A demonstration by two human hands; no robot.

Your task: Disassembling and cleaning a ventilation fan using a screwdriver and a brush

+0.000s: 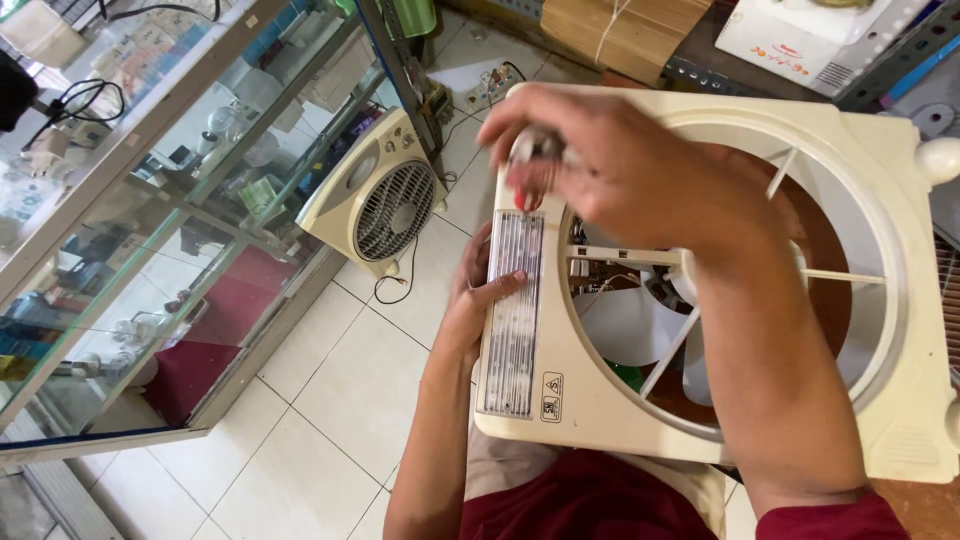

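This looks like a small appliance repair shop: a glass display case [150, 200] holds what seem to be small electrical parts, a box fan [385, 205] stands on the tiled floor [330, 400], and a power strip [485, 85] lies nearby.

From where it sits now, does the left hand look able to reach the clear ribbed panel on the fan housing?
Probably yes: the left hand grips the housing's left edge, its fingertips already lying on the ribbed panel. Nothing lies between them.
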